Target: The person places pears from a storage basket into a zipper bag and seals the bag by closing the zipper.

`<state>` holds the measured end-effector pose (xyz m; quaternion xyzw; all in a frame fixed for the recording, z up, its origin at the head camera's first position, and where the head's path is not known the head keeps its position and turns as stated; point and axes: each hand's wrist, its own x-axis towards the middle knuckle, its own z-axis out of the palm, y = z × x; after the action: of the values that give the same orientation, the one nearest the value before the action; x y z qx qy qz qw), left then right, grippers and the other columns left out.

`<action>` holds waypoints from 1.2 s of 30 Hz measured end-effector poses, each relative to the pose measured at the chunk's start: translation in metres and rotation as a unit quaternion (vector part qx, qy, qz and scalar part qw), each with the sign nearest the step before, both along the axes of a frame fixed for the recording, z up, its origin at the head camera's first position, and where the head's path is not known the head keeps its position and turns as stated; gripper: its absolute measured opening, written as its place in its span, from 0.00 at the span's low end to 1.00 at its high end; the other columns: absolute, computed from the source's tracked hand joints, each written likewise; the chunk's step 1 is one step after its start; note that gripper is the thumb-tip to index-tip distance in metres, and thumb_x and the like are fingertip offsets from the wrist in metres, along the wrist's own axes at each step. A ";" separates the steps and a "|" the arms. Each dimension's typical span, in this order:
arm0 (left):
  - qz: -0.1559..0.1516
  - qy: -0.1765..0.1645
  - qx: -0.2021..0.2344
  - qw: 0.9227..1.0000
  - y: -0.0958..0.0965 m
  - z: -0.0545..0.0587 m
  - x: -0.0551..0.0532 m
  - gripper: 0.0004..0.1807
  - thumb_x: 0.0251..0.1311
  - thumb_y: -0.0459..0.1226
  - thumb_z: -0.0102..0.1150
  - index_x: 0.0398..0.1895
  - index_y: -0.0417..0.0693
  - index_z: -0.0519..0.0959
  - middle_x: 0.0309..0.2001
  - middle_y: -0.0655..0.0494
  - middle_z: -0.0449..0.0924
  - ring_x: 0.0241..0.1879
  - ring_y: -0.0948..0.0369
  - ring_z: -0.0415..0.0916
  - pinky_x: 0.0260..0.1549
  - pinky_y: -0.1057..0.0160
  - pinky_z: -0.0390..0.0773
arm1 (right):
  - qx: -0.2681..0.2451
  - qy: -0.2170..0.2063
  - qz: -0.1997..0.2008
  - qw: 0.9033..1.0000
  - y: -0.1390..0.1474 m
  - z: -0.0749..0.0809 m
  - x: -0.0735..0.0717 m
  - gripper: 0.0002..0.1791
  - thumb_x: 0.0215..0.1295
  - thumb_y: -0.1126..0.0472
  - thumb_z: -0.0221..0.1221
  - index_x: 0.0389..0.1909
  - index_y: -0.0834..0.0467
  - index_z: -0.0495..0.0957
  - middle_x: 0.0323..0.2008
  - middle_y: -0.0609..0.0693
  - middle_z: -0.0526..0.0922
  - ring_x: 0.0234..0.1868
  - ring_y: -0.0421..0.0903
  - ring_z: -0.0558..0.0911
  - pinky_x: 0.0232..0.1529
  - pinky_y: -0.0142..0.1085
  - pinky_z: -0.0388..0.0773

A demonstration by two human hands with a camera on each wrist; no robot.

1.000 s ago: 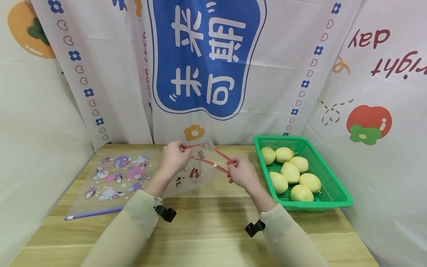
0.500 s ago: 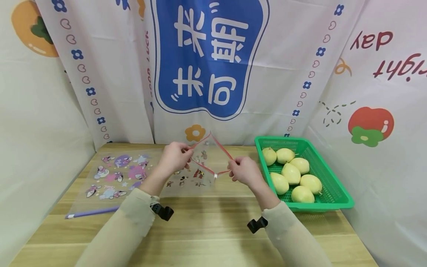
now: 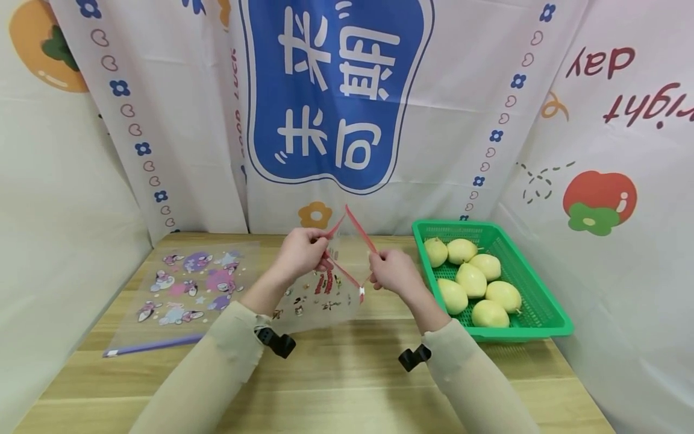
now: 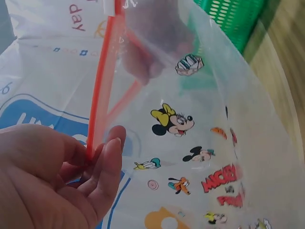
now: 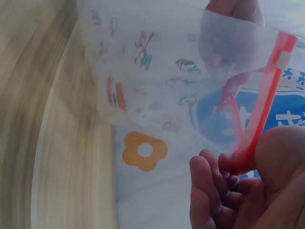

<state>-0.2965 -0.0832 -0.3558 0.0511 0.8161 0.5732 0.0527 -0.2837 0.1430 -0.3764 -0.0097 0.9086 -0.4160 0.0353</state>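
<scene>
A clear zip bag (image 3: 320, 304) printed with cartoon figures hangs between my hands, its red-edged mouth spread into a diamond. My left hand (image 3: 303, 250) pinches one red zip edge (image 4: 97, 95) between thumb and fingers. On the opposite side, my right hand (image 3: 396, 271) pinches the other edge, as the right wrist view also shows. A white slider (image 3: 361, 291) sits at the near corner of the mouth. Through the film in the left wrist view, the right hand (image 4: 147, 57) looks blurred. No contents show inside the bag.
A second clear bag (image 3: 187, 286) with purple prints and a purple zip strip (image 3: 157, 345) lies flat at the left of the wooden table (image 3: 325, 386). At the right stands a green basket (image 3: 542, 331) holding several pale yellow pears (image 3: 472, 280). Printed cloth (image 3: 461, 90) hangs behind.
The far corner of the bag's mouth has risen and the opening has been pulled wider. My left hand has shifted to the right with its edge, and the slider has dropped lower.
</scene>
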 end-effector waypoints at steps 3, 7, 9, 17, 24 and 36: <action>-0.006 -0.010 0.049 0.999 -0.002 0.002 -0.001 0.23 0.85 0.35 0.49 0.75 0.35 0.76 0.35 0.46 0.87 0.30 0.61 0.89 0.37 0.63 0.92 | -0.007 -0.012 -0.003 1.000 0.002 0.002 -0.003 0.21 0.84 0.50 0.51 0.39 0.60 0.84 0.27 0.51 0.87 0.26 0.46 0.87 0.32 0.35 0.84; 0.005 -0.021 0.121 0.992 -0.007 0.000 -0.003 0.21 0.84 0.36 0.55 0.73 0.35 0.77 0.37 0.47 0.89 0.33 0.62 0.90 0.44 0.61 0.93 | -0.010 -0.020 -0.005 1.000 0.005 0.002 -0.007 0.20 0.83 0.50 0.52 0.40 0.60 0.85 0.28 0.52 0.88 0.27 0.46 0.87 0.30 0.34 0.82; 0.018 -0.022 0.146 0.989 -0.009 -0.002 -0.004 0.21 0.84 0.36 0.56 0.70 0.33 0.79 0.36 0.49 0.90 0.32 0.63 0.90 0.43 0.63 0.93 | -0.009 -0.019 -0.008 1.000 0.007 0.002 -0.008 0.20 0.83 0.51 0.52 0.38 0.59 0.85 0.28 0.52 0.88 0.27 0.46 0.87 0.29 0.34 0.82; 0.012 -0.027 0.192 0.981 -0.012 -0.004 -0.007 0.21 0.84 0.36 0.57 0.69 0.29 0.79 0.32 0.52 0.91 0.31 0.65 0.90 0.39 0.69 0.91 | -0.003 -0.015 0.000 1.000 0.009 0.004 -0.012 0.20 0.83 0.48 0.54 0.39 0.58 0.86 0.28 0.51 0.89 0.27 0.44 0.87 0.31 0.32 0.81; 0.003 -0.032 0.196 0.980 -0.004 -0.004 -0.007 0.21 0.83 0.36 0.58 0.69 0.30 0.80 0.33 0.50 0.92 0.32 0.64 0.91 0.41 0.68 0.91 | -0.012 -0.015 0.022 1.000 0.025 0.016 -0.015 0.27 0.84 0.39 0.56 0.44 0.61 0.86 0.30 0.53 0.88 0.28 0.44 0.88 0.35 0.35 0.86; 0.008 -0.031 0.182 0.983 -0.002 -0.004 -0.007 0.19 0.83 0.37 0.59 0.67 0.33 0.82 0.35 0.48 0.91 0.33 0.63 0.91 0.41 0.66 0.92 | 0.195 -0.021 -0.004 0.980 0.134 0.032 -0.045 0.27 0.84 0.40 0.52 0.27 0.54 0.76 0.23 0.46 0.78 0.29 0.46 0.80 0.35 0.39 0.79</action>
<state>-0.3036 -0.0853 -0.3601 0.0358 0.6963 0.7141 0.0632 -0.3287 0.2774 -0.3445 0.0094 0.9715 -0.2306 0.0537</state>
